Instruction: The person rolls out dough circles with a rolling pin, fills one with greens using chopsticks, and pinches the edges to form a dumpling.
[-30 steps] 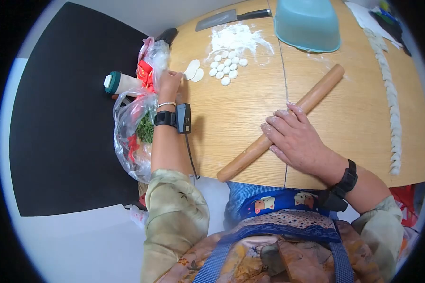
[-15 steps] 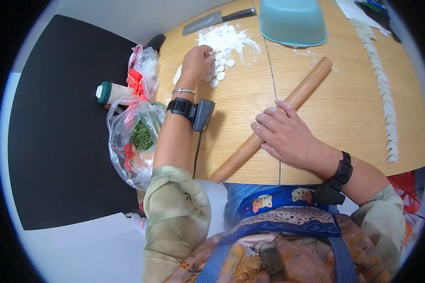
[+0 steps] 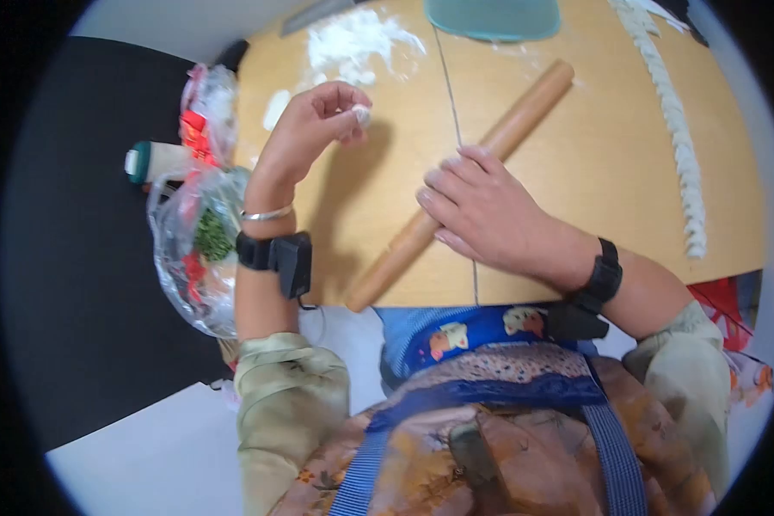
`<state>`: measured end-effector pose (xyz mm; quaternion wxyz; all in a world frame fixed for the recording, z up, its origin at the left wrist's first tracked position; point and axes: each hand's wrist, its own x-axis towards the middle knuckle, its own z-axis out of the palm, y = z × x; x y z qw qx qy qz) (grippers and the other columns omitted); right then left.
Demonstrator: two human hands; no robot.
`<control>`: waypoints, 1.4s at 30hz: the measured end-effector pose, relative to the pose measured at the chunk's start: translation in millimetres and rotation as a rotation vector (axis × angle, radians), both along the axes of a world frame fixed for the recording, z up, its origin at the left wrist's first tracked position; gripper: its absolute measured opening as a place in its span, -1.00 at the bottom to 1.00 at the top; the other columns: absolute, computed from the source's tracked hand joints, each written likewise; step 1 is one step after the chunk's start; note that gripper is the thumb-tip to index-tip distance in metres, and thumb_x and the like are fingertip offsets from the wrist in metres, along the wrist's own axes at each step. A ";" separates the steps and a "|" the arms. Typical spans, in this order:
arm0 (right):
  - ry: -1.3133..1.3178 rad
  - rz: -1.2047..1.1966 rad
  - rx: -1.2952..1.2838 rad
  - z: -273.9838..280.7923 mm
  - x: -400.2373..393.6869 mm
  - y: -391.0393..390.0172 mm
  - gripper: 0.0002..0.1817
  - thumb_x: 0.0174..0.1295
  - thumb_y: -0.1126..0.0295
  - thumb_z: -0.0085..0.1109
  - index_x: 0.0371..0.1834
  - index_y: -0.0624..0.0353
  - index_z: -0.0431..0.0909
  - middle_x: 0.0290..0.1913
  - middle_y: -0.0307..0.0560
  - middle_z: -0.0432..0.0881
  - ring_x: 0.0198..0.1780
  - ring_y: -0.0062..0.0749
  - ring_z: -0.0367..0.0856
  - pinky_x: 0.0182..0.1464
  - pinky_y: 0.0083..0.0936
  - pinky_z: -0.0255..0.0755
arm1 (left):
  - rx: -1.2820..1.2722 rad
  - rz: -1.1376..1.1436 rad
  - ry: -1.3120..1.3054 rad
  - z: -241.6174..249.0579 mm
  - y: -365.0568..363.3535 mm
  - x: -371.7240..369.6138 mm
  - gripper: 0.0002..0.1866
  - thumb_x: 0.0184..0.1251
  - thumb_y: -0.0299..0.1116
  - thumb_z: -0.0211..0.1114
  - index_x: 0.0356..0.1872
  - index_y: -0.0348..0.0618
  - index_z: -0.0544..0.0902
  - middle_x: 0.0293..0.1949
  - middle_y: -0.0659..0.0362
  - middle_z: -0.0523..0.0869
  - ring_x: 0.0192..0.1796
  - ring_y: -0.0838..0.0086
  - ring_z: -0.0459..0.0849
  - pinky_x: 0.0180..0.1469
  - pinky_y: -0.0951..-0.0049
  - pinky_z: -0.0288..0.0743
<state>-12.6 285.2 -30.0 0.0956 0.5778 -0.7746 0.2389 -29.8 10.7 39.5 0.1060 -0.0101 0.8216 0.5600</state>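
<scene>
One rolling pin [image 3: 518,123] under right hand [image 3: 494,211]

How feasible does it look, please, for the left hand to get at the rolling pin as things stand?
Probably yes: bare table lies between the left hand and the rolling pin, whose near end the right hand leaves uncovered, though the left hand pinches a dough piece.
</scene>
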 end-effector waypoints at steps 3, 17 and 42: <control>-0.004 0.028 0.013 1.5 -3.1 1.1 -0.59 0.08 0.14 0.35 -0.10 0.14 0.54 -0.14 -0.09 0.50 0.04 -0.19 0.46 0.18 -0.20 0.30 | -0.026 -0.065 -0.126 -21.6 23.7 39.3 -0.88 0.36 -0.41 0.38 -0.17 -0.20 0.68 -0.31 0.36 0.65 -0.29 0.74 0.56 -0.22 0.67 0.41; -0.004 -0.051 0.074 20.1 -20.6 8.9 -0.52 -0.03 0.15 0.31 -0.08 0.19 0.49 -0.13 0.01 0.49 0.02 -0.07 0.46 0.13 -0.12 0.28 | -0.082 -0.219 0.067 -45.8 29.6 33.3 -0.91 0.26 -0.48 0.38 -0.29 -0.25 0.66 -0.41 0.37 0.63 -0.38 0.72 0.51 -0.29 0.62 0.43; 0.052 -0.139 0.068 3.5 -45.4 -79.9 -0.81 0.14 0.39 0.14 -0.25 0.26 0.44 -0.26 0.13 0.55 -0.16 0.06 0.49 -0.12 -0.06 0.36 | -0.267 -0.320 0.263 -54.9 13.0 47.4 -0.76 0.34 -0.40 0.21 -0.18 -0.42 0.69 -0.44 -0.05 0.70 -0.39 0.36 0.62 -0.23 0.35 0.53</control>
